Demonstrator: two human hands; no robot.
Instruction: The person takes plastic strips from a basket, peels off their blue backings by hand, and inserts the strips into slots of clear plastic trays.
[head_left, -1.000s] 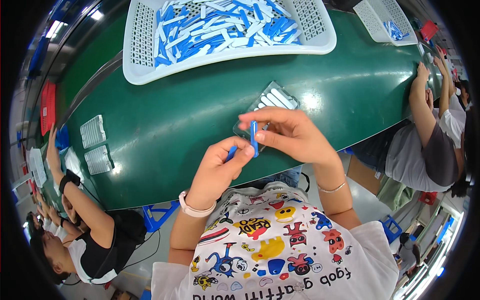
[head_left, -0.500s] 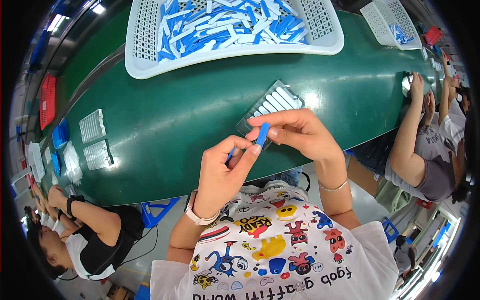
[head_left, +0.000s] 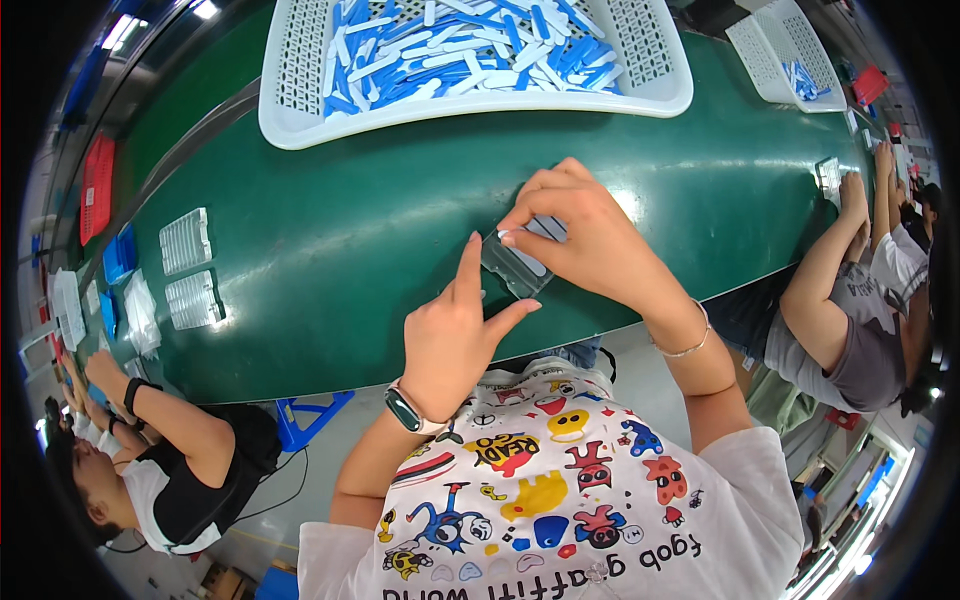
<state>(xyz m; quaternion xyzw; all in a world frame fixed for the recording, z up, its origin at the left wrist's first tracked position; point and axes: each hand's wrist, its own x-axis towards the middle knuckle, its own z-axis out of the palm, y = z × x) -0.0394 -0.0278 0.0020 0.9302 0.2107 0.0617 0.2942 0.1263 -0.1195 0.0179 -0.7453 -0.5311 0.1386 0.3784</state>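
Note:
A small clear plastic tray (head_left: 514,270) lies on the green table in front of me, with long white strips in its slots. My right hand (head_left: 592,228) is over the tray, thumb and fingers pinched on a slim strip (head_left: 504,234) whose pale end shows at the fingertips. The rest of that strip is hidden by the hand. Beside the tray's near left side is my left hand (head_left: 445,345), thumb and index finger spread wide around its corner, holding nothing. The index fingertip is close to the tray's left edge, the thumb tip at its near corner.
Beyond the tray stands a large white perforated basket (head_left: 470,112) heaped with blue and white strips (head_left: 480,55). Two clear trays (head_left: 188,270) lie at the left. A second white basket (head_left: 775,70) is at far right. People sit at work on both sides.
The blue strip is no longer seen between both hands. My right hand has moved over the tray; my left has let go and spread its fingers by the tray, which now sits nearer.

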